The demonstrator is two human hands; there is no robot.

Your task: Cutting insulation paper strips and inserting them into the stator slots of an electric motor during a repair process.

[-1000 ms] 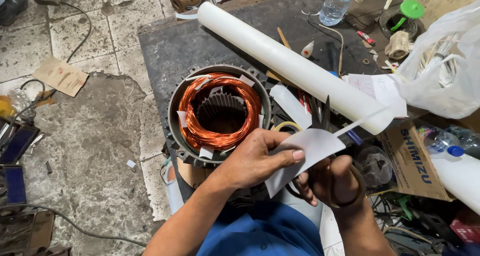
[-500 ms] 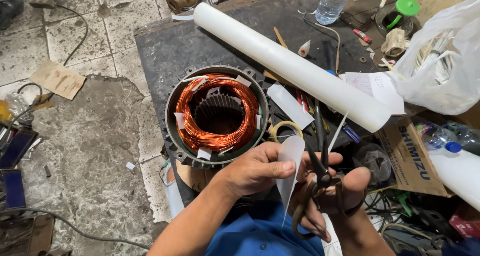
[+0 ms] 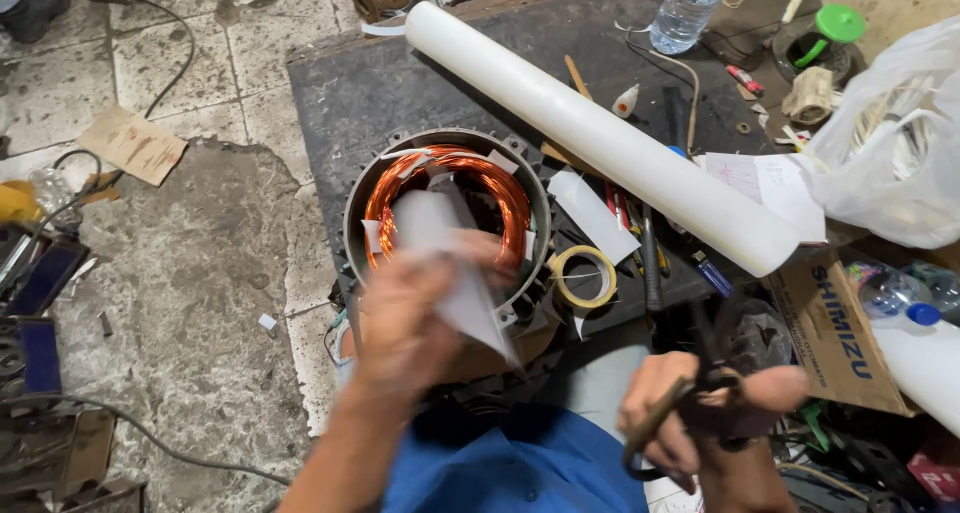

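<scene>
Head view: left hand (image 3: 405, 318) fingers pinching thin white paper sheet (image 3: 445, 263), likely light and floppy, best gripped at its edge; right hand (image 3: 700, 413) fingers gripping dark metal scissors (image 3: 690, 393).

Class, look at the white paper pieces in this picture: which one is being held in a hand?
The blurred white paper piece in the left hand, over the copper-wound stator. The strip and sheets lie untouched on the bench.

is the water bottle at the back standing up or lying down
Standing up. The clear water bottle stands upright on the dark mat, its top cut off by the picture's upper edge, so the cap is unseen.
</scene>
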